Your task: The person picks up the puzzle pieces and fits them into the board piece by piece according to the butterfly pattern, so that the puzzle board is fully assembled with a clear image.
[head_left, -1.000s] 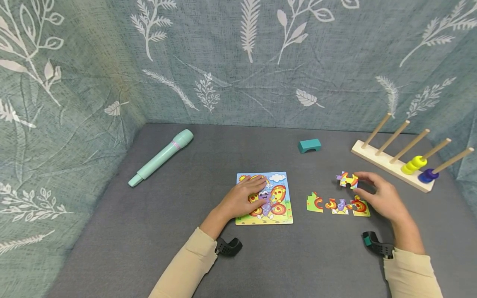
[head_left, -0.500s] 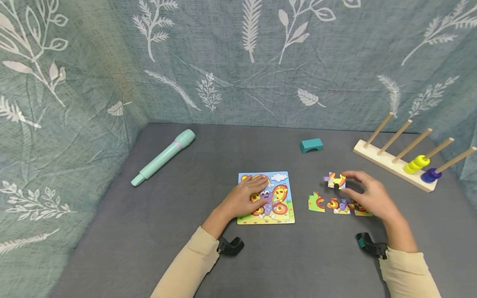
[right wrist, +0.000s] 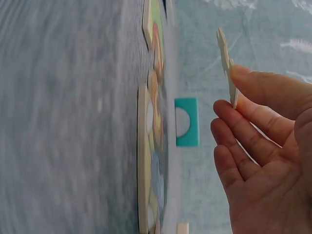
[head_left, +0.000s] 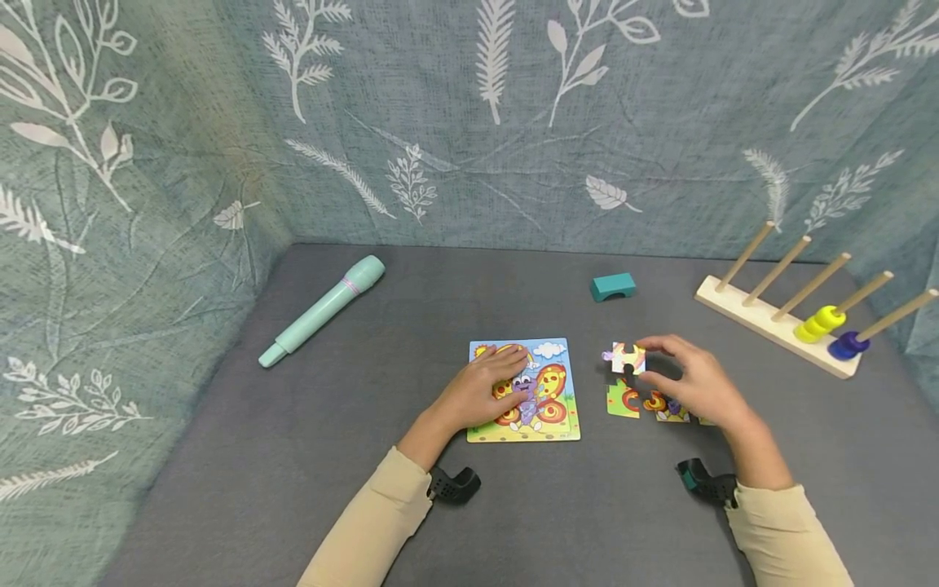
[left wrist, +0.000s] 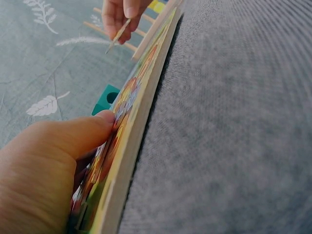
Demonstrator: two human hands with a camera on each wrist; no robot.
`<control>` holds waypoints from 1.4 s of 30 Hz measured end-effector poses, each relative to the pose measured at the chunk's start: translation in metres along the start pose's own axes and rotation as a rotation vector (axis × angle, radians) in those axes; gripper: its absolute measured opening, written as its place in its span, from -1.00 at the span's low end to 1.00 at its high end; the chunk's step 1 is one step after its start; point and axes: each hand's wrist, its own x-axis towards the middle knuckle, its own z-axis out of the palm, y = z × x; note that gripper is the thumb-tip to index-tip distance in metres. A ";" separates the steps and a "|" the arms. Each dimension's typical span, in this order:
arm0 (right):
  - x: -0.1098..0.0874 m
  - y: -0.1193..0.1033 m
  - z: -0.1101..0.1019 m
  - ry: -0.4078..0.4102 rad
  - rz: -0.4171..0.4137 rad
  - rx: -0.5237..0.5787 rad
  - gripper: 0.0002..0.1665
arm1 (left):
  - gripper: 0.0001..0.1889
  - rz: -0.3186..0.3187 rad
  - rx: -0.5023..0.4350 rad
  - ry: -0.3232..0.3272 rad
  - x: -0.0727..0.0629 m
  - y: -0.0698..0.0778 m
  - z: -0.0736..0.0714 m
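Observation:
My left hand (head_left: 473, 391) lies with its fingers stretched out over a square butterfly puzzle board (head_left: 563, 408), covering its left part. In the left wrist view the thumb (left wrist: 92, 129) presses on the printed face. My right hand (head_left: 693, 379) pinches a puzzle piece (head_left: 619, 361) between thumb and fingertips, to the right of the board. Edge-on in the right wrist view, that piece (right wrist: 233, 90) is held up off the table. Below it lie a green-cornered piece (head_left: 618, 403) and a purple-and-yellow piece (head_left: 671, 414); a further piece is mostly hidden under my right hand.
Behind the board stands a teal arch block (head_left: 613, 286). A wooden peg rack (head_left: 778, 326) with yellow (head_left: 820, 324) and blue beads (head_left: 848, 345) is at the back right. At the back left lies a mint-green microphone-shaped stick (head_left: 323, 311). A patterned cloth (head_left: 455, 179) hangs behind.
My right hand has carried the pinched puzzle piece leftward, closer to the board, passing over the loose pieces. My left hand keeps its place on the board.

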 end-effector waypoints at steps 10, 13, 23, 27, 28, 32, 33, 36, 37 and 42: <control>0.008 -0.012 0.015 -0.019 -0.068 0.017 -0.54 | -0.39 -0.003 -0.011 0.001 0.000 0.000 0.000; 0.010 -0.015 0.018 -0.029 -0.081 0.015 -0.54 | -0.39 -0.005 -0.011 -0.001 -0.001 0.000 0.000; 0.016 -0.024 0.028 -0.050 -0.124 0.032 -0.54 | -0.39 -0.004 -0.014 -0.010 -0.001 0.000 -0.001; 0.019 -0.027 0.032 -0.061 -0.149 0.034 -0.54 | -0.40 0.003 -0.014 -0.006 -0.001 0.001 -0.001; 0.020 -0.028 0.033 -0.063 -0.156 0.034 -0.54 | -0.40 0.005 -0.013 -0.005 -0.001 0.001 -0.001; 0.023 -0.032 0.038 -0.071 -0.180 0.028 -0.55 | -0.39 0.004 -0.009 -0.007 -0.001 0.001 -0.001; 0.024 -0.033 0.039 -0.076 -0.184 0.029 -0.55 | -0.40 0.003 -0.010 -0.008 -0.001 0.001 -0.002; 0.026 -0.037 0.042 -0.092 -0.187 0.034 -0.55 | -0.39 0.001 -0.018 -0.012 -0.001 0.001 -0.002; 0.026 -0.039 0.043 -0.100 -0.185 0.037 -0.55 | -0.39 0.001 -0.019 -0.013 -0.001 0.002 -0.002; 0.029 -0.043 0.048 -0.127 -0.188 0.031 -0.54 | -0.39 0.004 -0.021 -0.010 -0.001 0.002 -0.002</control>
